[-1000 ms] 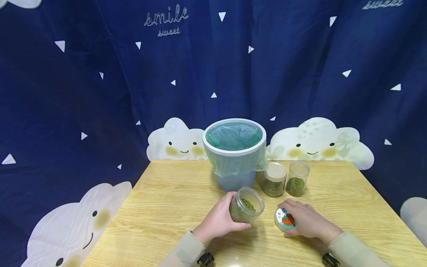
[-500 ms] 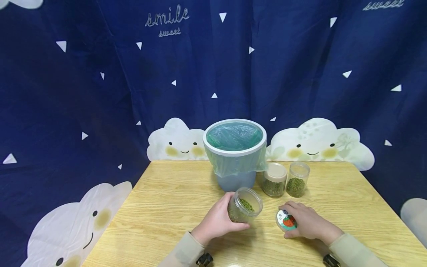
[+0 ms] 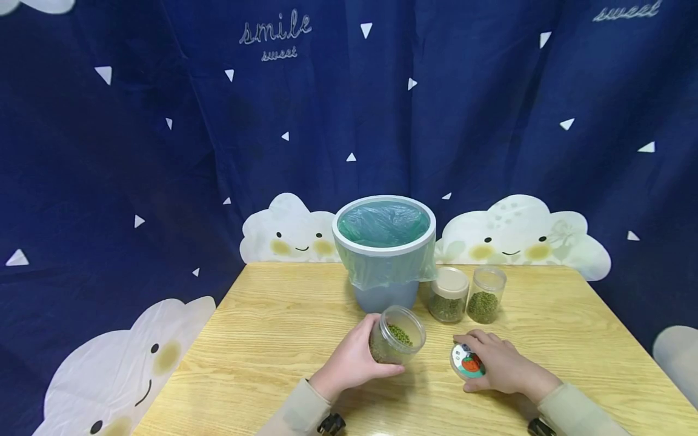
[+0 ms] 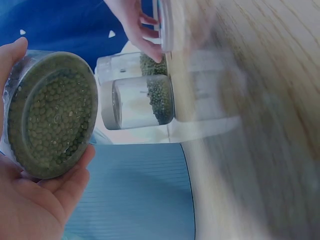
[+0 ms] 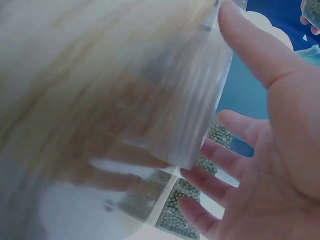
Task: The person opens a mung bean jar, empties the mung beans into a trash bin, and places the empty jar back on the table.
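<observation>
My left hand (image 3: 354,360) grips a clear open-topped jar (image 3: 382,348) above the table, tilted with its mouth towards the right. Green mung beans (image 4: 57,117) cover its bottom in the left wrist view. My right hand (image 3: 504,366) holds a round lid (image 3: 462,361) with a strawberry picture by its edge, thumb on the near side and fingers on the far side. The lid lies picture side up at the table. In the right wrist view, the lid's ridged side (image 5: 192,100) shows between thumb and fingers.
Behind the hands stands a blue bin (image 3: 387,297) lined with a green bag. To its right are a jar with a cream lid (image 3: 449,306) and a lidless clear jar (image 3: 484,303), both with green beans. The wooden table (image 3: 283,321) ends at a dark blue curtain (image 3: 327,109).
My left hand has drifted slightly left with the jar, away from the lid. My right hand stays nearly in place, still holding the lid.
</observation>
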`<action>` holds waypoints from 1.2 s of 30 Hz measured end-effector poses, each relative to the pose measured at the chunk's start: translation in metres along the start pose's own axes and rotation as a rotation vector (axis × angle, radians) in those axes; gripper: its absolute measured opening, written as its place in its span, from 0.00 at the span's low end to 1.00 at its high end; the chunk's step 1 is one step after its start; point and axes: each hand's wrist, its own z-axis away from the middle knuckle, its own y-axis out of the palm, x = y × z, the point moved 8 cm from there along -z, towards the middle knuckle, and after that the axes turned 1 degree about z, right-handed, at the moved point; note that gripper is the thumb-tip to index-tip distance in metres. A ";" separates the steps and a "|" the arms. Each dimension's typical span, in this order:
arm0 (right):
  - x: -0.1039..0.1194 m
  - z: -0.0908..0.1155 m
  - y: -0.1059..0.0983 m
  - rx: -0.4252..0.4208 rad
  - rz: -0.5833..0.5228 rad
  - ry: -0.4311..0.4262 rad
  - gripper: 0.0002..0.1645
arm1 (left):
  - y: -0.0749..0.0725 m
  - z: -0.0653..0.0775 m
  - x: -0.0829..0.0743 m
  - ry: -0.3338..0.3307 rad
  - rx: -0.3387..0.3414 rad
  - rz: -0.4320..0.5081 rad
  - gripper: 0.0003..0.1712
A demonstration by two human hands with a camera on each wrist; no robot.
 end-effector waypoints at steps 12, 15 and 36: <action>0.013 -0.012 -0.058 -0.300 0.043 0.024 0.15 | -0.006 0.001 0.001 0.018 -0.010 0.013 0.50; 0.015 -0.014 -0.076 -0.369 0.060 0.017 0.10 | -0.006 0.001 0.003 0.018 -0.006 0.007 0.50; 0.033 -0.046 -0.148 -0.479 0.163 -0.140 0.05 | -0.007 0.004 0.006 0.008 -0.003 -0.008 0.51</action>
